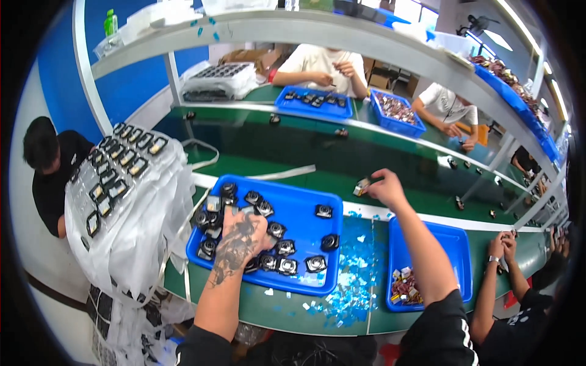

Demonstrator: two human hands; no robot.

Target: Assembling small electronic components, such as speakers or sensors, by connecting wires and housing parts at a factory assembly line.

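My left hand (242, 236) reaches down into a blue tray (332, 244) that holds several small black modules with round centres, such as one module (315, 263) near its front right corner. The fingers are curled down among the modules, and what they grip is hidden beneath the hand. My right hand (389, 189) stretches over the green conveyor belt (274, 152), thumb and fingers apart. Just left of its fingertips is a black module with a pale, yellowish part (361, 186), at the belt's near edge.
A second blue tray (430, 244) under my right forearm holds small reddish and silver parts (406, 287). Blue film scraps (351, 274) litter the table between trays. Left stands a plastic-wrapped stack (128, 201) topped with modules. Across the belt, people work beside blue trays (314, 102); a shelf (274, 27) spans overhead.
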